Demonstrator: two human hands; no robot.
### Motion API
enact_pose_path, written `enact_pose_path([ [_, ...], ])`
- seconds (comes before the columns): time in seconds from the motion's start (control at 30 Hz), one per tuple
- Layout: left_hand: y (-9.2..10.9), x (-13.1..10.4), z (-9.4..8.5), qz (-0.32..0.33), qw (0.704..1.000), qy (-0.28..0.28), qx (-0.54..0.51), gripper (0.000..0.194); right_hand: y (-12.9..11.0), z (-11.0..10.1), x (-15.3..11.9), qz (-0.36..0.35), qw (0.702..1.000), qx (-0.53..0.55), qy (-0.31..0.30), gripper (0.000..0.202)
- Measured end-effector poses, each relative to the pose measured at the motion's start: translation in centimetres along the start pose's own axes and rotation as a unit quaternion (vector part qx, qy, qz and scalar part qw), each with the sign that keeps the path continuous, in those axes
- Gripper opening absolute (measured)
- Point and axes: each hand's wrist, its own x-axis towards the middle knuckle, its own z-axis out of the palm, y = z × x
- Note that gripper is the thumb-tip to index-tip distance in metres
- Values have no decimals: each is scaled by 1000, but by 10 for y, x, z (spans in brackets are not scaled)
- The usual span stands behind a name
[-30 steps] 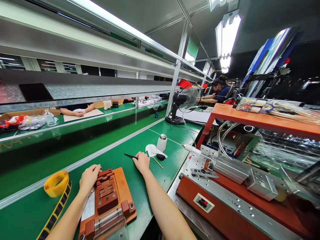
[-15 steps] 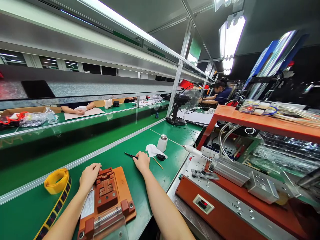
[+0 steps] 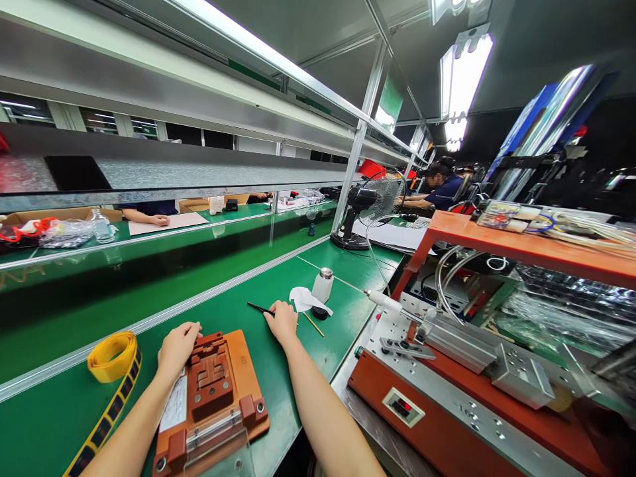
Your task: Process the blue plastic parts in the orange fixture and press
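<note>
My left hand point(image 3: 177, 346) rests at the upper left corner of a brown and orange fixture point(image 3: 213, 377), its fingers close together at the edge; whatever they might hold is hidden. My right hand point(image 3: 283, 320) lies on the green bench with its fingers closed around the end of black tweezers point(image 3: 259, 308), whose tip points left. Just beyond it are a white cloth point(image 3: 301, 298), a white bottle with a metal cap point(image 3: 322, 285) and a thin wooden stick point(image 3: 313, 324). A yellow strip roll point(image 3: 113, 358) lies left of my left hand.
An orange and metal machine point(image 3: 387, 404) stands at the right, its white-handled rod point(image 3: 382, 300) reaching over the bench. A black fan point(image 3: 355, 212) is farther back. Across the divider, a person's hand point(image 3: 159, 220) rests on a board; another person sits at the back right.
Across the divider, the other person's hands have shifted, and the white item by them no longer shows. My own hands have hardly moved.
</note>
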Motion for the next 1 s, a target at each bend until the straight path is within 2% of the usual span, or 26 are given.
enact_pose_path([
  [0.43,3,-1,-2,-10,1000,-13,7,35,1,0,0,-2,1000,-2,0,15],
  [1.0,1,-1,-1,7,1000,-1,15,36,1,-1,-2,-4,1000,-9,-1,15],
])
